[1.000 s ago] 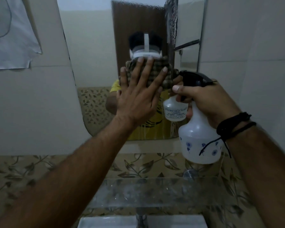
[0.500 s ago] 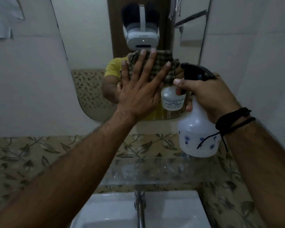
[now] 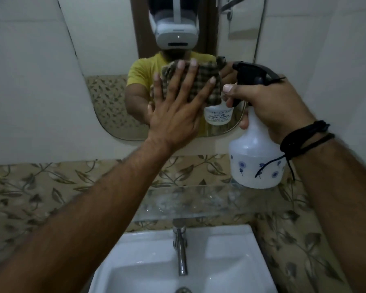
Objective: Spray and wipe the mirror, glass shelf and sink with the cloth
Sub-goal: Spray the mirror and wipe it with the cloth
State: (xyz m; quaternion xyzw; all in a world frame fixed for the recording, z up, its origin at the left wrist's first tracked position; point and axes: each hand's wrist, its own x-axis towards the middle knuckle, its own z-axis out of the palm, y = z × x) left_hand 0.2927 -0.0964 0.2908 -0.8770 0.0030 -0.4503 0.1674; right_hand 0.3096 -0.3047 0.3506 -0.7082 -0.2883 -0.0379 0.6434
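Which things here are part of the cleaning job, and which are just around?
Part of the job:
cloth, pressed flat on the mirror by the left hand
spray bottle, gripped in the right hand
glass shelf
sink

Just around:
tap
leaf-pattern tiles
wrist cords

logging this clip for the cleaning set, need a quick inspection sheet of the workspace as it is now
surface: mirror on the wall; glass shelf below it looks smeared; white sink under that.
job's things: checked cloth flat on the mirror; white spray bottle held in the air above the shelf.
clutter: nothing seen.
grippers: left hand spread open, pressing the cloth; right hand closed round the bottle neck.
cables: nothing seen; black cords at right wrist.
surroundings: leaf-pattern tiles, tap, plain walls.
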